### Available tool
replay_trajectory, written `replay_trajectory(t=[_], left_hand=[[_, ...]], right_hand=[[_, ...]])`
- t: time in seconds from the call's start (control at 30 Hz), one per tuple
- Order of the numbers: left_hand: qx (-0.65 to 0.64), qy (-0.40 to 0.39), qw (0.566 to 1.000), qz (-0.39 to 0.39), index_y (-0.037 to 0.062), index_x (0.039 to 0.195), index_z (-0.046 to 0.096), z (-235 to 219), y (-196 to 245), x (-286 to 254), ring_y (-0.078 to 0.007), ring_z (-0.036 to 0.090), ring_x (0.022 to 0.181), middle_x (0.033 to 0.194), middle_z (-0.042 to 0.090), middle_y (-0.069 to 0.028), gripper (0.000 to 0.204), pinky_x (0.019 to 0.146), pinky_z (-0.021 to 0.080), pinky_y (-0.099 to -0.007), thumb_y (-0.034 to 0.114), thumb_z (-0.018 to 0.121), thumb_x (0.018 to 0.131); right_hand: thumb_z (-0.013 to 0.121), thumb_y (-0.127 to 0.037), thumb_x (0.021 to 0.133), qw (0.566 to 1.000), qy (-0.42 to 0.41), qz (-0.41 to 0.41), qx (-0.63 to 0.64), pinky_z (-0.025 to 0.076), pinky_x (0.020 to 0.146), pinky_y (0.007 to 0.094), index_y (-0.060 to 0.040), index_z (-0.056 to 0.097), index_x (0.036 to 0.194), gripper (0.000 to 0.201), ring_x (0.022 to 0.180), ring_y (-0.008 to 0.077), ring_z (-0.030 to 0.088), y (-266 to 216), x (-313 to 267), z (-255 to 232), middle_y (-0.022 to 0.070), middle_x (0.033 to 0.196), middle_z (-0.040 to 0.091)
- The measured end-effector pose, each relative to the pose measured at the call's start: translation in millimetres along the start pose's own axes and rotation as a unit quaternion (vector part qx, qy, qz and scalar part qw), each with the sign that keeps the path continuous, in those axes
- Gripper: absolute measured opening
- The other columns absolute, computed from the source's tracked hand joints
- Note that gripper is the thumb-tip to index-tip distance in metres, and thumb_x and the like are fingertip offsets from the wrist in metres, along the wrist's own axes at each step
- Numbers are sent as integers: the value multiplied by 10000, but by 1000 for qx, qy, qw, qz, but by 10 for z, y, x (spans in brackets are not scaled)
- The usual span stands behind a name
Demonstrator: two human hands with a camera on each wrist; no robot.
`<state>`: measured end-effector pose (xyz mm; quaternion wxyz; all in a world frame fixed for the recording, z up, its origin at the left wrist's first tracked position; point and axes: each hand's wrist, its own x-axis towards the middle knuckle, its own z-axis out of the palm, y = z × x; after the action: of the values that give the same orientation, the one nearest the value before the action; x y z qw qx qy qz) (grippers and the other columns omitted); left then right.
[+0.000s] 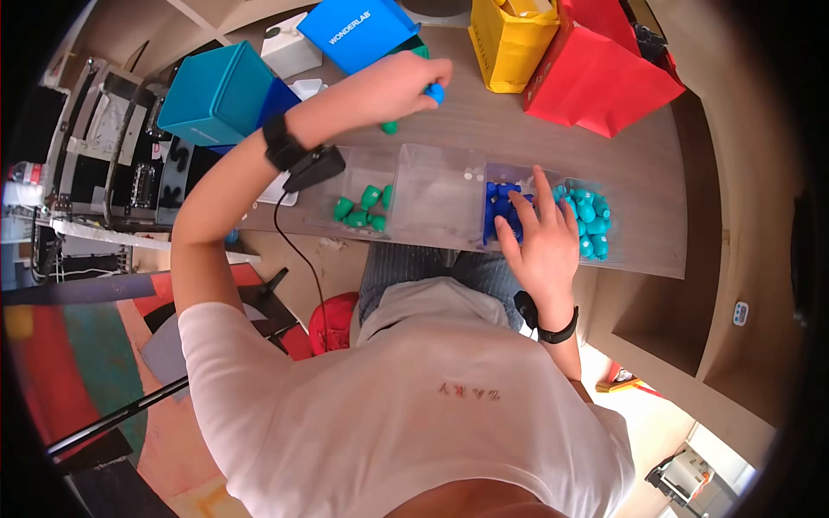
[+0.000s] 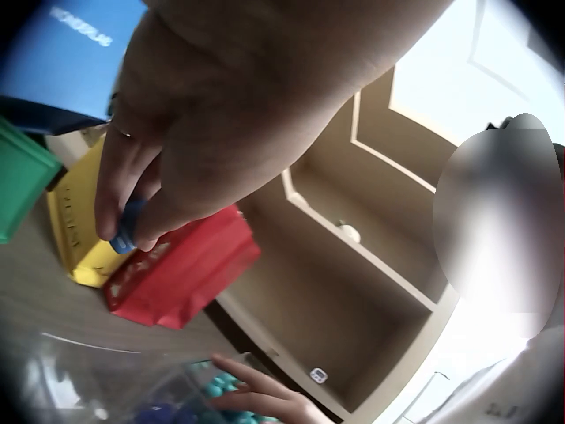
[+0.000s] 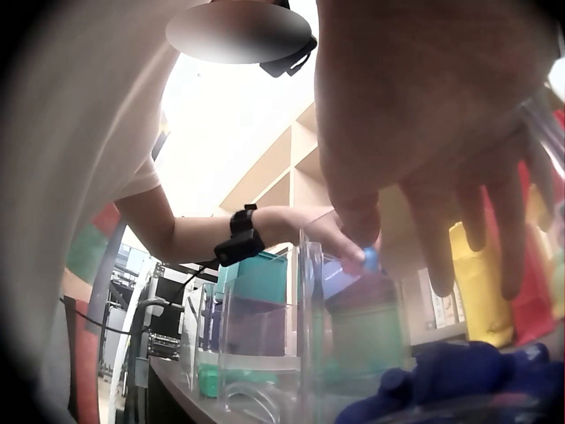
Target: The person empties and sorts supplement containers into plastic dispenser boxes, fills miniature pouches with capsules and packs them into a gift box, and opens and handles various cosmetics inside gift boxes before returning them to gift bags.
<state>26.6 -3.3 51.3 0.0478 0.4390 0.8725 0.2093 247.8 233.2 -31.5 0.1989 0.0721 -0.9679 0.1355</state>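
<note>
My left hand point(image 1: 413, 82) pinches a small bright blue bottle point(image 1: 435, 92) between thumb and fingers above the back of the table; in the left wrist view only part of the bottle point(image 2: 129, 226) shows past the fingertips. My right hand point(image 1: 546, 246) hovers with spread fingers over the clear divided tray point(image 1: 440, 194). Beneath it, partly covered, lie dark blue small bottles point(image 1: 494, 207) in one compartment. Teal small bottles point(image 1: 592, 220) fill the right-end compartment, and several green ones point(image 1: 356, 218) lie in the left one. In the right wrist view the dark blue bottles point(image 3: 459, 380) sit below my fingers.
A teal bin point(image 1: 207, 95) and a blue WONDERLAB box point(image 1: 356, 34) stand at the back left. A yellow bag point(image 1: 509, 43) and a red bag point(image 1: 596, 73) stand at the back right. One green bottle point(image 1: 389, 128) lies on the table point(image 1: 484, 121) behind the tray.
</note>
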Motion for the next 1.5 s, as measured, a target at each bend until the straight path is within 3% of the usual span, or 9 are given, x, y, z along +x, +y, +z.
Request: replay_trajectory(t=[0.17,0.3,0.5,0.67,0.9,0.97,1.1,1.33,1.5], left_hand=[[7,-149,989,-7,17,1007,566,553,-698,99,-370,665,764,831,671,-168,235,664,492,-444,33,710,823],[-1,-174,983,61,17,991,567,824,-977,119,-373,664,784,850,673,-177,245,681,489,-454,26,714,795],[21,-227,973,39,3,1025,576,930,-1015,78,-384,658,928,948,661,-184,278,782,503,-446,34,721,790],[79,-140,986,36,-6,1216,589,549,-591,-29,-388,619,1081,1204,606,-205,405,930,513,-435,159,742,879],[-10,-25,997,71,20,1243,595,230,111,-767,-395,550,1273,1381,558,-201,414,1074,456,-463,283,705,943],[95,70,986,119,42,1231,627,394,227,-1069,-431,477,1350,1419,518,-215,511,1127,395,-551,435,717,916],[87,49,993,66,62,1270,632,647,479,-1469,-452,356,1453,1531,431,-205,550,1171,312,-622,472,709,912],[135,70,987,42,93,1129,698,985,518,-1557,-405,333,1485,1484,504,-118,414,1104,425,-575,427,743,889],[129,96,986,40,96,975,693,1032,502,-1552,-391,386,1456,1344,592,-74,297,1026,497,-532,373,750,886]], right_hand=[[723,-359,874,1000,2,6,9,442,1075,545,-51,737,1159,420,1059,327,669,-3,-1,-15,185,1507,526],[709,-367,890,1000,16,-12,-13,397,1122,540,-50,733,1154,413,1220,337,592,-13,8,-84,170,1435,570],[672,-27,865,988,-49,-102,108,445,1131,512,-23,681,1152,287,1121,343,649,200,128,-263,153,1169,672],[659,-45,851,946,-204,-250,35,557,934,439,-18,654,1224,374,1049,359,679,354,533,-324,190,1139,696],[638,-172,944,872,-421,-251,-19,554,770,517,20,648,1149,281,869,427,702,341,1020,113,232,885,712],[626,-177,951,869,-424,-251,-39,555,769,525,29,647,1117,264,863,430,702,289,997,176,237,879,711],[596,-192,974,861,-443,-245,-50,577,793,502,34,673,1098,269,934,418,719,304,972,320,253,975,732],[584,-150,962,857,-422,-270,-118,581,793,482,25,672,1082,230,914,405,729,186,983,72,230,912,737],[622,-96,931,904,-370,-212,-22,550,718,484,-42,650,1127,205,844,414,698,-63,1331,-648,197,871,710]])
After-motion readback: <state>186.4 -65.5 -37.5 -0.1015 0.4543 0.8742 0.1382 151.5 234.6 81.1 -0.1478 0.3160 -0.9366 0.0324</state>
